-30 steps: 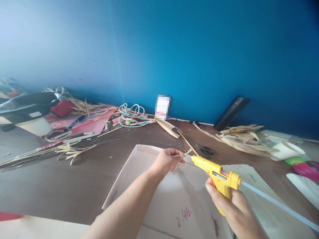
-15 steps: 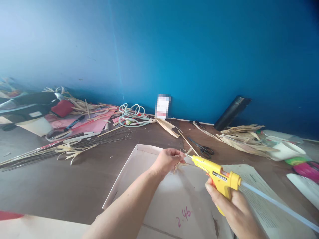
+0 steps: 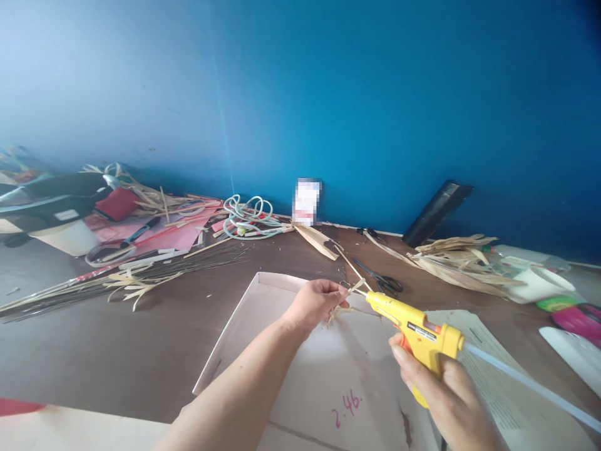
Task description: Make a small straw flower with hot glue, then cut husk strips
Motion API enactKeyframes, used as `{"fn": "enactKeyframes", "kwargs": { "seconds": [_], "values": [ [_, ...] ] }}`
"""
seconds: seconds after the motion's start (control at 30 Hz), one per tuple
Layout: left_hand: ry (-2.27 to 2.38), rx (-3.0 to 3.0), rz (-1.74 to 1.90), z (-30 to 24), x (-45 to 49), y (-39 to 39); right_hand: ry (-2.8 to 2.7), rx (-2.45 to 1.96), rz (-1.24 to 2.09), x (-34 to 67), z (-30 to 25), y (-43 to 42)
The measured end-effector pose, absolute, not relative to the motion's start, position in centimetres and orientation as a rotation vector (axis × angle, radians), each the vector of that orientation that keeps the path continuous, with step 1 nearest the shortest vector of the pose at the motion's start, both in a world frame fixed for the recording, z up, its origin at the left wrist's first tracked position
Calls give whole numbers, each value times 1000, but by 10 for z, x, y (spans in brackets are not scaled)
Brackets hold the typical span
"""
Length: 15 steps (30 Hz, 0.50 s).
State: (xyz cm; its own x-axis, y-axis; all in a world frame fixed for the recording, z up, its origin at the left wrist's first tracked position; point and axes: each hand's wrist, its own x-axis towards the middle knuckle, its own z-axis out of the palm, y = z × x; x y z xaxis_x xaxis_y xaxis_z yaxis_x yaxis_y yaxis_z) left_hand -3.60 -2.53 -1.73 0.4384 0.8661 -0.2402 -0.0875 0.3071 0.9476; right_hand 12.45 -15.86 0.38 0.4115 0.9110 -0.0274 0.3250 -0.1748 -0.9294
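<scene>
My right hand (image 3: 446,388) is wrapped round the handle of a yellow hot glue gun (image 3: 413,322), with a long pale glue stick (image 3: 521,379) trailing from its back. The gun's nozzle points left, close to the fingertips of my left hand (image 3: 319,304). Those fingers are pinched on a thin, pale dried-husk strip (image 3: 357,285) whose tip sticks out to the right. More frayed strands (image 3: 332,318) hang below the fingers; how they join is hidden by the hand. Beneath both hands lies a shallow white box lid (image 3: 300,382) with "2.46." written on it.
Black scissors (image 3: 387,285) and a thin stick lie behind the gun. Dried husks (image 3: 464,266), a white cup (image 3: 542,285) and a black cylinder (image 3: 436,213) are at right. Coiled pale cord (image 3: 251,216), pink paper (image 3: 197,232) and wires are at left. A printed sheet (image 3: 493,357) lies beside the lid.
The glue gun in my right hand has shifted slightly right, its nozzle drawing back from my left fingertips. More of the husk strip shows now. My left hand has barely moved.
</scene>
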Motion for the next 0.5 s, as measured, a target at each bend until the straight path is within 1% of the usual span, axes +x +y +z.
{"fn": "enactKeyframes", "kwargs": {
  "seconds": [0.27, 0.5],
  "values": [
    [906, 1058, 755, -16, -36, -25, -1044, -1674, 779, 124, 1, -158],
    [917, 1061, 770, -19, -37, -24, -838, -1480, 923, 136, 0, -153]
  ]
}}
